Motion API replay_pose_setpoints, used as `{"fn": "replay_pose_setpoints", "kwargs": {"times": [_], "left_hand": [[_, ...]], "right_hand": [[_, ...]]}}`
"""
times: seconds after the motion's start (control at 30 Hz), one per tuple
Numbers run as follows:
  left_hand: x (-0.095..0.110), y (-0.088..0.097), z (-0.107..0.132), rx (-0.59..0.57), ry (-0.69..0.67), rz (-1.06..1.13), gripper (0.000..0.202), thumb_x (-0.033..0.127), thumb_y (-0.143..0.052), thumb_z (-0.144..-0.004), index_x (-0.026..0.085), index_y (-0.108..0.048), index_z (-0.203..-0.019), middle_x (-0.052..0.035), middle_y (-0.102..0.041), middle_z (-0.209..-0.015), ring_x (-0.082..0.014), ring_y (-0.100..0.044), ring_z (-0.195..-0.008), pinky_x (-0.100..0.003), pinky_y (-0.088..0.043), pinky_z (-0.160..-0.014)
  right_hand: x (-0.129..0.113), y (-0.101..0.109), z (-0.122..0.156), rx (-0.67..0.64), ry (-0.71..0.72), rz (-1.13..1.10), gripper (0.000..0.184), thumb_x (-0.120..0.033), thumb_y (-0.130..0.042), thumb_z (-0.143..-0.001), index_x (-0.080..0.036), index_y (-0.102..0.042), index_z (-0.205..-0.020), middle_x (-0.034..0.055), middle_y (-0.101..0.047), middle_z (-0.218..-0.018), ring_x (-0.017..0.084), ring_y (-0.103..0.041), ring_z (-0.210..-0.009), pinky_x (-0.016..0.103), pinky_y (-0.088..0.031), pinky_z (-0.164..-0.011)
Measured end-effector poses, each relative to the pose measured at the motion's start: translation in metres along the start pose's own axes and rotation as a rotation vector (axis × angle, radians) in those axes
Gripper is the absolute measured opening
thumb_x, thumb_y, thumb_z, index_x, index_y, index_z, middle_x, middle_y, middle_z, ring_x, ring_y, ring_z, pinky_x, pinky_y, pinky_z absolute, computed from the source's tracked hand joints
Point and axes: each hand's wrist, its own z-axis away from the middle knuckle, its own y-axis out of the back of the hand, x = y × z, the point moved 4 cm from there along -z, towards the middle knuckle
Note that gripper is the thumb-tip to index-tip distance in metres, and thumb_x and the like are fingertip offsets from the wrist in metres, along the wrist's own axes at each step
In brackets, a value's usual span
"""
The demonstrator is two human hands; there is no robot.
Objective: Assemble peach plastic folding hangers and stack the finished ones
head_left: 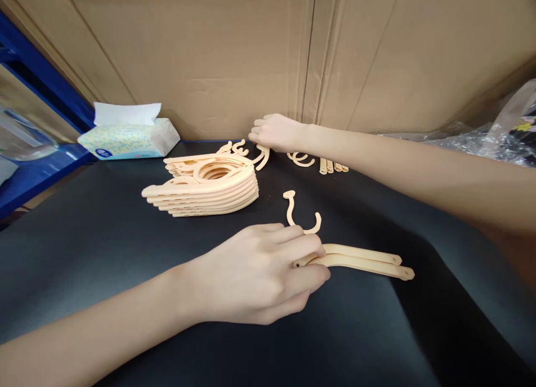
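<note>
My left hand (268, 272) rests low on the black table, its fingers closed on the near end of two long peach plastic hanger arms (368, 261) that lie side by side. A loose peach hook (298, 214) lies just beyond those fingers. My right hand (274, 133) reaches to the back of the table, fingers curled down on a small heap of peach hooks (262, 155). More hooks (300, 159) and short arm pieces (333, 166) lie under my right wrist. A stack of several folded peach hangers (205, 189) sits left of centre.
A tissue pack (128, 135) with a white sheet sticking out stands at the back left. A cardboard wall (268, 52) closes the back. Crumpled clear plastic bags (494, 135) lie at the right. A blue shelf frame (37, 80) runs along the left.
</note>
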Motion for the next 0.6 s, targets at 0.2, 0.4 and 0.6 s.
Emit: {"fn": "replay_pose_setpoints", "kwargs": {"times": [0.2,0.4,0.6], "left_hand": [[0.000,0.000,0.001,-0.008,0.001,0.000,0.020,0.018,-0.049,-0.097,0.015,-0.069,-0.102,-0.0064,-0.067,-0.102,-0.0165,-0.061,-0.082,-0.029,-0.047,-0.071],[0.001,0.000,0.000,-0.002,0.004,-0.009,0.021,0.017,-0.048,-0.098,0.015,-0.068,-0.102,-0.0063,-0.067,-0.102,-0.0161,-0.061,-0.084,-0.029,-0.047,-0.072],[0.001,0.000,0.001,-0.003,-0.010,-0.017,0.021,0.017,-0.048,-0.098,0.015,-0.069,-0.102,-0.0058,-0.067,-0.100,-0.0161,-0.061,-0.081,-0.030,-0.047,-0.069]], "right_hand": [[0.005,0.001,0.007,-0.023,-0.019,-0.001,0.023,-0.008,-0.043,-0.090,-0.009,-0.059,-0.107,0.0157,-0.066,-0.107,0.026,-0.059,-0.098,0.037,-0.043,-0.073],[0.020,0.021,0.028,0.025,-0.146,-0.024,0.024,-0.016,-0.044,-0.089,-0.012,-0.058,-0.109,0.0169,-0.061,-0.116,0.029,-0.061,-0.095,0.037,-0.044,-0.070],[0.037,0.062,0.108,0.111,-0.625,-0.263,0.020,-0.016,-0.043,-0.090,-0.015,-0.055,-0.107,0.0066,-0.059,-0.078,0.021,-0.055,-0.070,0.033,-0.037,-0.065]]}}
